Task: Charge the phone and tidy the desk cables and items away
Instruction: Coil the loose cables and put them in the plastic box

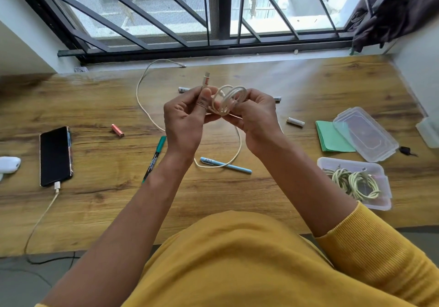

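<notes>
White cable point(229, 97) coil, left hand point(184, 119), right hand point(255, 119) pinching

I wear 1 mustard-yellow garment point(237, 259) of finely ribbed knit fabric; it covers my torso across the lower part of the view. My right sleeve point(370, 240) is pushed up the forearm and ends in a ribbed cuff with closer, tighter ribbing than the body fabric. My left forearm point(123, 223) is bare along its whole visible length. My left hand point(184, 119) and right hand point(255, 119) carry no rings, watch or gloves.
</notes>
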A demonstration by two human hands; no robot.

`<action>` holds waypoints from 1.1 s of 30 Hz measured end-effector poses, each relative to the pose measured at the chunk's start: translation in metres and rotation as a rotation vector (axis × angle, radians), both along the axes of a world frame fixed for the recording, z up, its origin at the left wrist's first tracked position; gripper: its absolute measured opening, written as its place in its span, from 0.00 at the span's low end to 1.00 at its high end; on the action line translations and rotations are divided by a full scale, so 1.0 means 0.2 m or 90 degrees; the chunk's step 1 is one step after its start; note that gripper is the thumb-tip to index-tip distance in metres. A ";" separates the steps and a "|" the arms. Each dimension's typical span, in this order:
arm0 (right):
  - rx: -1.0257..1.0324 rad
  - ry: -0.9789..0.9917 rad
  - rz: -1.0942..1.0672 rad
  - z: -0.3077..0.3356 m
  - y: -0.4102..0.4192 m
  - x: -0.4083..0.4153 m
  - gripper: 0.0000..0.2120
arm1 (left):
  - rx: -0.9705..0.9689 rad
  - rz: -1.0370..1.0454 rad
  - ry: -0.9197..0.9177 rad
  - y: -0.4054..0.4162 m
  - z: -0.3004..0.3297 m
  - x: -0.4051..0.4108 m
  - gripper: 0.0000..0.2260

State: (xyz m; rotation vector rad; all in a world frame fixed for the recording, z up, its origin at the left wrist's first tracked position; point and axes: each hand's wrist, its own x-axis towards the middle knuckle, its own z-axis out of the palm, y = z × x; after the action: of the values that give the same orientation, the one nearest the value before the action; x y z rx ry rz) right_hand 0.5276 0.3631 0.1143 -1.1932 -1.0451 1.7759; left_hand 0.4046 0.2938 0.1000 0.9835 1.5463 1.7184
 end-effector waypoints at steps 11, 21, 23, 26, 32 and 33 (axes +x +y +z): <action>0.027 0.105 0.049 0.06 0.00 0.01 0.08 | -0.097 0.112 -0.334 0.04 0.06 -0.04 0.09; 0.131 0.007 -0.025 0.07 -0.01 -0.02 0.06 | -0.086 0.125 -0.018 0.02 0.06 0.02 0.22; 0.152 0.000 -0.034 0.07 -0.01 -0.02 0.06 | -0.103 0.091 0.076 0.02 0.05 0.01 0.20; 0.198 -0.038 -0.039 0.05 0.00 -0.03 0.06 | -0.110 0.081 0.070 0.02 0.04 0.01 0.16; 0.260 -0.144 -0.050 -0.06 0.00 -0.08 0.06 | -0.121 0.095 -0.051 0.05 0.02 -0.01 0.07; 0.265 -0.154 -0.052 -0.07 0.00 -0.09 0.06 | -0.124 0.096 -0.061 0.05 0.02 0.00 0.06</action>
State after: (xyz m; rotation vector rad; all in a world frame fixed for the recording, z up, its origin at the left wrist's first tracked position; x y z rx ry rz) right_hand 0.5102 0.3623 0.1007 -1.1806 -1.4038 1.2880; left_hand 0.4037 0.3035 0.1036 0.6928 1.7249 1.6517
